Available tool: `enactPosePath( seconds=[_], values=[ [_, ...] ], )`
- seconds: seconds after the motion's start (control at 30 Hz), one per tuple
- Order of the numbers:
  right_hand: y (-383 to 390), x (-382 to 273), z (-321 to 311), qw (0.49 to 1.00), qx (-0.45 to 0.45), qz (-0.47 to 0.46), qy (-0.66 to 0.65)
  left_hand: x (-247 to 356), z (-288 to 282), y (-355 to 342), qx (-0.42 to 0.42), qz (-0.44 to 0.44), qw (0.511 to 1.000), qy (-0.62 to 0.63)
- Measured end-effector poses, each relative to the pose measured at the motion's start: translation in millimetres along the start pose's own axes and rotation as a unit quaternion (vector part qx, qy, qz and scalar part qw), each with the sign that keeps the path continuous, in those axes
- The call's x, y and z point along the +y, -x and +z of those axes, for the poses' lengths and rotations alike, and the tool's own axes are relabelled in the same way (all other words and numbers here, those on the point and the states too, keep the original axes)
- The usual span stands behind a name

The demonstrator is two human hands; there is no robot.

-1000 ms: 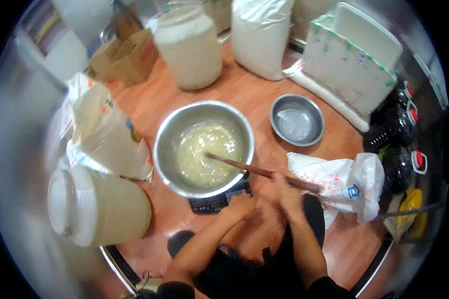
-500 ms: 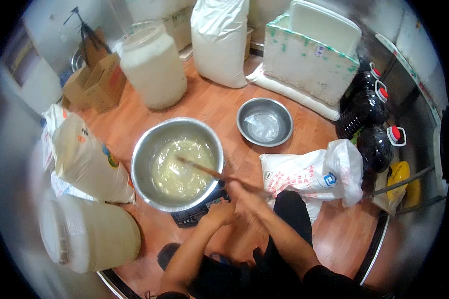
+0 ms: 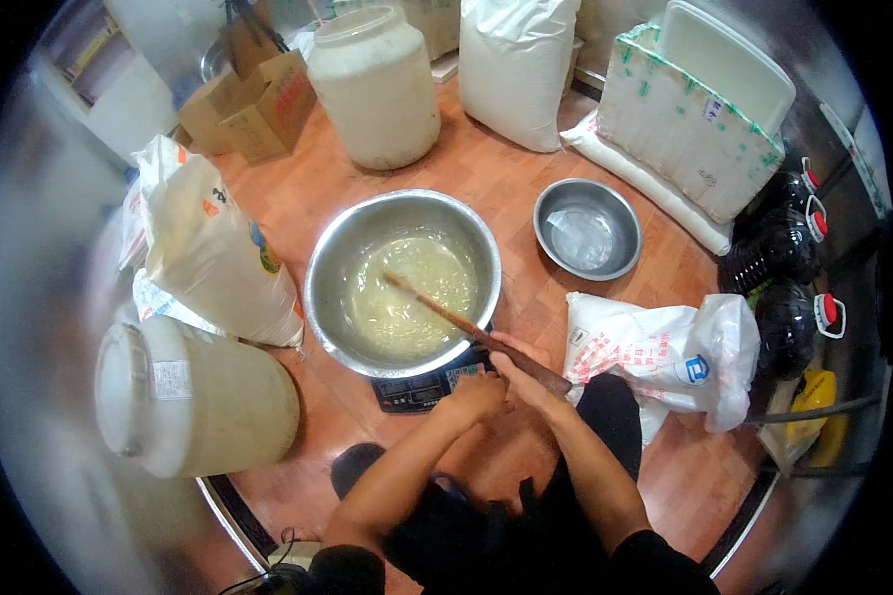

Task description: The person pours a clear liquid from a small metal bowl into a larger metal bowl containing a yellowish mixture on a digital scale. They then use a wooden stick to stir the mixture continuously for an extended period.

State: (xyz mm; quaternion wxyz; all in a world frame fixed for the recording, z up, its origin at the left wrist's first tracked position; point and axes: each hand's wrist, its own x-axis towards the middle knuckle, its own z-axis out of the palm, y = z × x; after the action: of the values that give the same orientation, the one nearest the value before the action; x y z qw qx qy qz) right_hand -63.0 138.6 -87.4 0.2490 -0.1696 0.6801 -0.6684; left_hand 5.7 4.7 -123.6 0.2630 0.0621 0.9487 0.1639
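Observation:
A large steel basin (image 3: pixel 319 268) of pale yellow-green liquid (image 3: pixel 392 312) stands in front of me. It rests on a flat black device with a control panel (image 3: pixel 412 394), mostly covered by the basin. My right hand (image 3: pixel 522 365) is closed around a long wooden stick (image 3: pixel 446 315); the stick slants over the basin's near right rim, and its far end reaches the liquid. Close beside it, my left hand (image 3: pixel 479 395) has its fingers curled, just over the device's right edge. What it holds, if anything, is hidden.
A smaller steel bowl (image 3: pixel 625 263) sits to the right. White sacks (image 3: pixel 625 342), a foam box (image 3: pixel 665 129) and dark bottles with red caps (image 3: pixel 786 322) line the right side. Plastic barrels (image 3: pixel 372 109), cardboard boxes (image 3: pixel 263 109) and another sack (image 3: pixel 208 248) stand left and behind.
The whole view has shifted, so the scene lies further right and higher. The stick has swung relative to the basin, its far end now nearer the middle, and more of its handle shows.

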Motion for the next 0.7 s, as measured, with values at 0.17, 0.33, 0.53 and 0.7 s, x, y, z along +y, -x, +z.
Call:
enactPosePath(
  seconds=[0.17,0.33,0.53,0.7],
  values=[
    [19,-18,-36,0.995,0.077,-0.019,0.065,-8,8,4,-0.006,-0.032,0.999,0.018],
    [-9,4,-8,0.992,0.108,-0.037,0.047,-13,14,-2,0.018,-0.008,1.000,0.006],
    [1,4,-4,0.999,0.046,0.018,0.019,-5,17,9,0.088,-0.023,0.996,-0.014],
    [5,-18,-42,0.978,0.209,-0.023,-0.006,-11,22,10,0.074,-0.030,0.997,-0.022]
  ],
)
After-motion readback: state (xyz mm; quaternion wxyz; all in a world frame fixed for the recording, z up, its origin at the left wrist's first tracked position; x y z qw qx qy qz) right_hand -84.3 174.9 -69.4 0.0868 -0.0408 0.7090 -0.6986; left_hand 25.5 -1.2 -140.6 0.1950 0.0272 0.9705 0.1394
